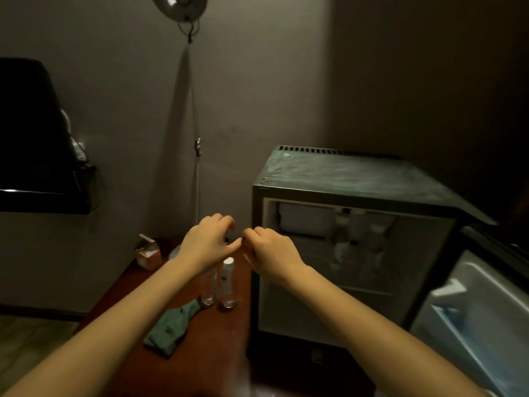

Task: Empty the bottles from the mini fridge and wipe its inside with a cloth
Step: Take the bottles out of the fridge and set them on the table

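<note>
The black mini fridge (357, 179) stands open on the right, its door (472, 310) swung out to the right. Several clear bottles (357, 239) remain on its shelves, blurred. Two clear bottles stand on the red-brown table (206, 353): one with a white cap (229, 282), and another (208, 290) partly behind my left wrist. A green cloth (171, 328) lies crumpled in front of them. My left hand (209, 242) and right hand (269, 253) meet above the bottles, fingers curled, thumbs touching. A faint glassy shape shows under the right hand; I cannot make out what it is.
A small orange and white carton (148, 253) sits at the table's far left. A lamp on a thin pole (196, 138) stands against the wall behind. A dark chair or shelf (37, 144) fills the left side. The room is dim.
</note>
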